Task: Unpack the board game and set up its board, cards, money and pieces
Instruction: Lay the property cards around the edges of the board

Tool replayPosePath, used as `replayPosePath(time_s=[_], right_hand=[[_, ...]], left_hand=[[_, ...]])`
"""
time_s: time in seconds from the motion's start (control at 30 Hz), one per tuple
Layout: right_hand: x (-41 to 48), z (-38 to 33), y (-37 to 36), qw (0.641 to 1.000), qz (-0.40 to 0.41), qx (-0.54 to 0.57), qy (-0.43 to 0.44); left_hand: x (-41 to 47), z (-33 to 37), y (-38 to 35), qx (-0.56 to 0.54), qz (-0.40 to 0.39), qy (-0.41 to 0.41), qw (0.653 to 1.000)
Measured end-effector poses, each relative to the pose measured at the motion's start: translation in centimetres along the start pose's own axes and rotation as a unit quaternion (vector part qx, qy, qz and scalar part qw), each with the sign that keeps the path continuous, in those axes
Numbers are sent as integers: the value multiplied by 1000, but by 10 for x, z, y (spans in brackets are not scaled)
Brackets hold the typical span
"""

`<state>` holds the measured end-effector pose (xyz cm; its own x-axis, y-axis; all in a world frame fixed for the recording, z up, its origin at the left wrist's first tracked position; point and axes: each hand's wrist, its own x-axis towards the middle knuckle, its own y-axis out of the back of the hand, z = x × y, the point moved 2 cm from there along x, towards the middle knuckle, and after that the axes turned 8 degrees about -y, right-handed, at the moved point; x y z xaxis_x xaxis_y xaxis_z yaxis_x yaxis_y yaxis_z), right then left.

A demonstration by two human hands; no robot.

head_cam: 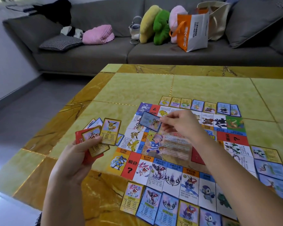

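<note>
The blue card (151, 123) sticks out sideways, left of where the right hand (180, 123) pinches it, above the board (168, 175). The left hand (75, 159) grips a fan of cards (98, 137) (it is nearer the board's left side, but full).

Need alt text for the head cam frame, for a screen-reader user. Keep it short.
The person's right hand pinches a blue card above the game board on a yellow table, while the left hand holds a fan of cards. Rows of cards line the board's edges; a grey sofa stands behind.

Bare forearms (62, 198), dark checked garment (38, 220).
</note>
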<state>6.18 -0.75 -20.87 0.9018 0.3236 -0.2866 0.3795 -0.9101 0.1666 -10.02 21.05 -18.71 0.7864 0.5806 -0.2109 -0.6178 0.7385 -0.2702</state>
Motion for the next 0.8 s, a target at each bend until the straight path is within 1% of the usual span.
replayPosePath(time_s=[0.13, 0.3, 0.37, 0.47, 0.57, 0.67, 0.73, 0.8], right_hand=[[48, -19, -48, 999, -34, -39, 4], [97, -22, -100, 984, -14, -177, 16], [109, -20, -111, 972, -8, -234, 7], [116, -26, -119, 941, -2, -339, 16], [117, -36, -123, 926, -43, -373, 49], [115, -40, -128, 912, -96, -395, 57], [116, -39, -130, 912, -103, -394, 51], [116, -38, -130, 914, -91, -393, 41]], left_hand=[[6, -1, 3, -9, 25, -8, 1000], [11, -3, 4, -11, 37, -4, 999], [12, -2, 6, -12, 47, -2, 999], [13, -1, 10, -20, 58, -5, 998], [14, -1, 11, -22, 61, -5, 998], [14, -1, 11, -18, 63, -5, 998], [14, -1, 12, -23, 74, -14, 997], [12, 2, 11, -39, 92, -27, 995]])
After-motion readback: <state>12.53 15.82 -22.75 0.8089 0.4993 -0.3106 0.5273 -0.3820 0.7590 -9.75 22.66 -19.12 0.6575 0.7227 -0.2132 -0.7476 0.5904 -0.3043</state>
